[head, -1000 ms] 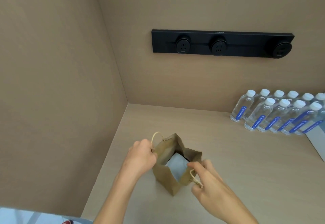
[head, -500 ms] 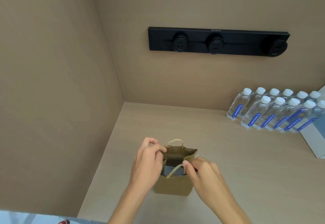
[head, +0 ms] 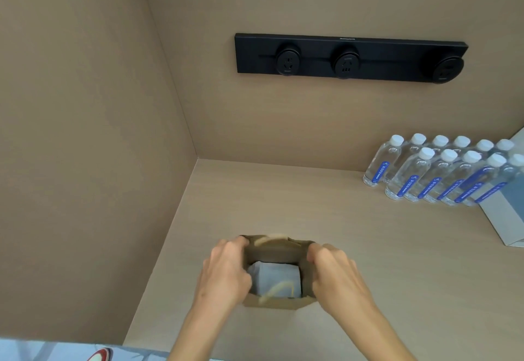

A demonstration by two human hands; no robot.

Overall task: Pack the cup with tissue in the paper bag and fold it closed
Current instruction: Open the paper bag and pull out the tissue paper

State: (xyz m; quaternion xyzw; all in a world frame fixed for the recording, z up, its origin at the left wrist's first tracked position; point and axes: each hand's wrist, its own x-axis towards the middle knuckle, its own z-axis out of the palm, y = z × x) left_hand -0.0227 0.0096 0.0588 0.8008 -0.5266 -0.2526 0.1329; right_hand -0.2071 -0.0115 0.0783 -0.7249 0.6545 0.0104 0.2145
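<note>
Tissue (head: pixel 273 277) inside hand-held paper bag (head: pixel 274 253)

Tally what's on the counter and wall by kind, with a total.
Water bottles: 11 visible, more may be cut off
Paper bag: 1
White tissue in the bag: 1
Grey box: 1
Power strip: 1
Total: 15

Two rows of water bottles (head: pixel 442 170) at counter (head: pixel 326 204) back-right corner, white box (head: pixel 507 218) beside them; black socket strip (head: pixel 350 57) on back wall.
</note>
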